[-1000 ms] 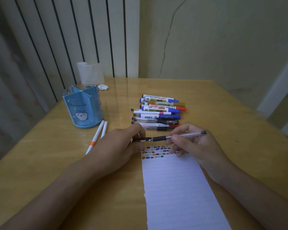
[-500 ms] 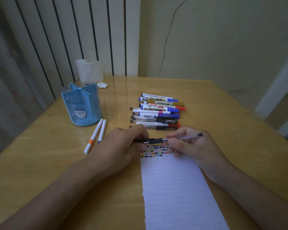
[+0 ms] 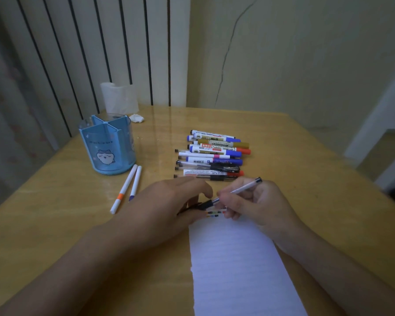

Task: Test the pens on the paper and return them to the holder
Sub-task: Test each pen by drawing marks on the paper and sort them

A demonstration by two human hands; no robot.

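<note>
- We see the right hand [image 3: 255,201] holding a clear pen [image 3: 237,191] between its curled fingers, tilted, with the black grip end low and the far end raised to the right.
- The tip of this pen is at the top edge of the paper [image 3: 237,270], close to the row of small colour marks [image 3: 216,213].
- The left hand [image 3: 169,201] lies at the top left corner of the paper; we think it holds a dark cap [image 3: 192,206] in its fingers, but this part is blurred.
- A row of pens and markers [image 3: 214,153] lies on the desk [image 3: 55,224] just behind the hands.
- The blue holder [image 3: 107,147] stands upright at the left, well apart from the paper.
- Two white pens [image 3: 129,188] lie side by side near the holder's base.
- Behind the holder we see a white paper roll [image 3: 119,96] and a crumpled tissue [image 3: 136,118].
</note>
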